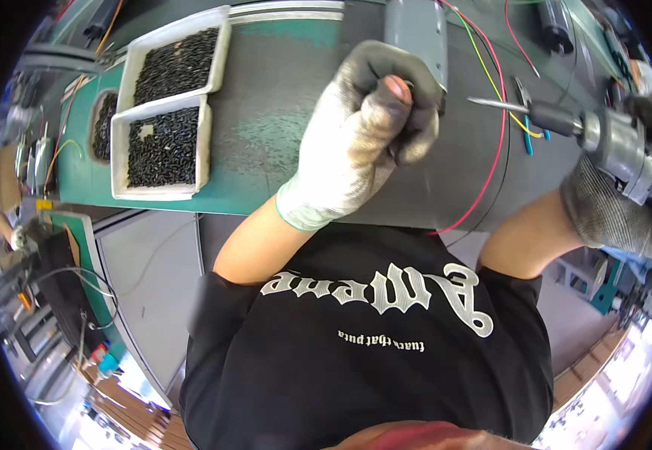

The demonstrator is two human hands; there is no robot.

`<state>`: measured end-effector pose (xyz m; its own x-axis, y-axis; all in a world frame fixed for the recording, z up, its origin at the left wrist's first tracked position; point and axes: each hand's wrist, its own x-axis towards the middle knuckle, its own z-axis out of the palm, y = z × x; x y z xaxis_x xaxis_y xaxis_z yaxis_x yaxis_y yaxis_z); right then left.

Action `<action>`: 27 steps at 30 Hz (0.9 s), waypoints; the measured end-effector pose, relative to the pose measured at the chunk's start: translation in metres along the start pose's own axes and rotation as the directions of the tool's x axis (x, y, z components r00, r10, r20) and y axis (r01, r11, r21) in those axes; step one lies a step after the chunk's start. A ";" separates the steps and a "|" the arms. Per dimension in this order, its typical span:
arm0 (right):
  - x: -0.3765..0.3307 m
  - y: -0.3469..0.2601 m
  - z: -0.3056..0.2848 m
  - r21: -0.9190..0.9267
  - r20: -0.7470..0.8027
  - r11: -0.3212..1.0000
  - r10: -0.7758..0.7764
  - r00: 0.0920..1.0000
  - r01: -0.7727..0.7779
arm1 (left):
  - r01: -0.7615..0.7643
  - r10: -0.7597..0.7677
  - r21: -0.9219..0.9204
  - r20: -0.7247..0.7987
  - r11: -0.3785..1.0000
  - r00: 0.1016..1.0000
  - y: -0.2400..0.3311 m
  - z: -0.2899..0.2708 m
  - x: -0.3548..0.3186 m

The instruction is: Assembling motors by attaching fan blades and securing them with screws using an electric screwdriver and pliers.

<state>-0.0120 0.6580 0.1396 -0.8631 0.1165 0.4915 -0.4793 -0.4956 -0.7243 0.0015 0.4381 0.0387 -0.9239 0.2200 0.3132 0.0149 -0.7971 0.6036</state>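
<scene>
Left glove: my white-and-grey-gloved left hand (pixel 371 124) curls closed; I cannot tell whether it pinches something small;
Driver: my grey-gloved right hand (pixel 612 210) grips the grey metal power driver (pixel 620 146); its long axis runs crosswise, slim bit (pixel 494 103) pointing left toward my left hand;
Housing: the grey housing (pixel 418 30) lies on the green-and-black table (pixel 266 112), beyond my left hand, the nearer one.
</scene>
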 end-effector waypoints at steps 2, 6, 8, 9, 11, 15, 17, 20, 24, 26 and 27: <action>-0.008 0.009 0.010 0.048 -0.006 0.999 0.006 1.000 -0.006 | 0.016 -0.016 -0.022 0.015 1.000 1.000 -0.001 -0.004 -0.001; -0.015 0.021 0.026 0.161 0.031 0.987 0.019 0.999 -0.023 | 0.036 -0.037 -0.017 -0.027 0.999 0.999 -0.002 -0.010 -0.007; -0.015 0.024 0.034 0.223 0.062 0.974 0.034 0.997 -0.048 | 0.059 -0.062 -0.056 -0.046 0.997 0.997 -0.001 -0.014 -0.013; -0.009 0.022 0.039 0.253 0.078 0.966 0.041 0.996 -0.060 | 0.070 -0.075 -0.076 -0.055 0.995 0.996 -0.001 -0.016 -0.016; -0.024 0.034 0.051 0.310 0.107 0.947 0.054 0.993 -0.085 | 0.047 -0.045 0.022 -0.077 0.999 0.996 0.000 -0.015 -0.019; -0.018 0.029 0.041 0.404 0.149 0.905 0.083 0.985 -0.137 | 0.010 0.019 0.231 -0.123 0.973 0.992 0.001 -0.007 -0.022; -0.029 0.039 0.049 0.445 0.164 0.880 0.101 0.981 -0.165 | 0.380 -0.364 0.139 -0.128 0.915 0.923 0.017 -0.005 -0.022; -0.029 0.028 0.023 0.508 0.186 0.835 0.132 0.974 -0.211 | 0.608 -0.622 -0.187 -0.023 0.772 0.783 -0.002 -0.006 -0.040; -0.039 0.035 0.001 0.347 0.177 0.901 0.208 0.962 -0.259 | 0.724 -0.686 -0.466 0.289 0.509 0.668 -0.030 -0.016 -0.051; -0.047 0.035 -0.006 0.242 0.072 0.937 0.242 0.967 -0.253 | 0.645 -0.802 -0.511 -0.172 0.569 0.572 -0.042 -0.013 -0.057; -0.047 0.037 -0.011 0.248 0.070 0.925 0.279 0.958 -0.288 | 0.607 -0.792 -0.510 -0.391 0.610 0.468 -0.045 -0.011 -0.055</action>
<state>0.0090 0.6434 0.0845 -0.9491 -0.0870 0.3026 -0.1559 -0.7052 -0.6916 0.0480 0.4556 -0.0136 -0.5940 0.5147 -0.6183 -0.7463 -0.6395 0.1846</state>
